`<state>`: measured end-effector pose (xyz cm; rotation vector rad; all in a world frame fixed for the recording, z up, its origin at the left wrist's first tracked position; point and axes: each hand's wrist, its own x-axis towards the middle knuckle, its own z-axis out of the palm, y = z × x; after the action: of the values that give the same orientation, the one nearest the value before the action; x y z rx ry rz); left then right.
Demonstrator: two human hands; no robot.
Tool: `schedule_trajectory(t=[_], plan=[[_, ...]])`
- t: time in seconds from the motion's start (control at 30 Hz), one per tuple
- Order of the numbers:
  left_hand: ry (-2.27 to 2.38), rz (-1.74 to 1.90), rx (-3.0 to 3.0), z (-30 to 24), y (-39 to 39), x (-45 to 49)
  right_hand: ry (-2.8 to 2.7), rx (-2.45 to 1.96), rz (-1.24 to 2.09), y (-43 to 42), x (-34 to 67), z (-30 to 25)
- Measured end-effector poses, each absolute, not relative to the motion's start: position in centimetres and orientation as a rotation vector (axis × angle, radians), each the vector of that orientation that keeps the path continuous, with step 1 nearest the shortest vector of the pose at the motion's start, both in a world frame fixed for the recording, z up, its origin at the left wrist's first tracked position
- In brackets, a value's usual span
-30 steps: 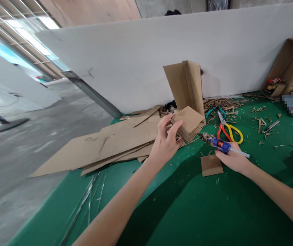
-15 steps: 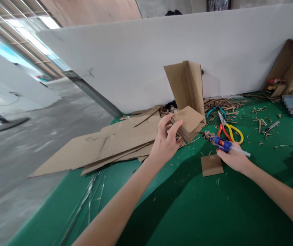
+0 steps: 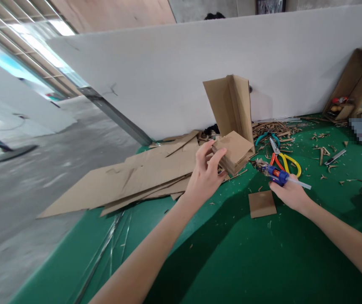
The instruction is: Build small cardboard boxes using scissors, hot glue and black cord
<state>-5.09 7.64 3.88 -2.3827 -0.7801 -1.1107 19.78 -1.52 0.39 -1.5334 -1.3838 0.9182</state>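
My left hand [image 3: 209,169] is closed on a small cardboard box [image 3: 234,151], its thumb and fingers on the box's left side. Right behind that box rises a tall folded cardboard piece [image 3: 231,105]. In my right hand [image 3: 290,194] is a blue hot glue gun [image 3: 279,175] with a clear glue stick jutting from its back. Its nozzle, crusted with debris, points left toward the box's right corner, a little apart from it. Below the nozzle a square cardboard piece [image 3: 262,204] lies flat on the green table [image 3: 231,270].
Scissors [image 3: 284,158] with red and yellow handles and teal-handled pliers [image 3: 268,137] lie beyond the glue gun. A utility knife [image 3: 335,157] and cardboard scraps [image 3: 277,128] are to the right. Flat cardboard sheets [image 3: 149,175] stack at left, overhanging the edge. A white partition [image 3: 155,76] stands behind.
The glue gun in my right hand has shifted slightly right, its nozzle a little farther from the box. My left hand and the box have barely moved.
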Motion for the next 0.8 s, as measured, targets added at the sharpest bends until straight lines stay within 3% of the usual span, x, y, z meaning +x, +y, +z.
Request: schedule_trajectory(t=[0.8], plan=[[-0.796, -1.13, -2.385, 3.75, 7.81, -5.13, -1.4, -1.538, 0.95, -1.55, 19.88, 0.57]])
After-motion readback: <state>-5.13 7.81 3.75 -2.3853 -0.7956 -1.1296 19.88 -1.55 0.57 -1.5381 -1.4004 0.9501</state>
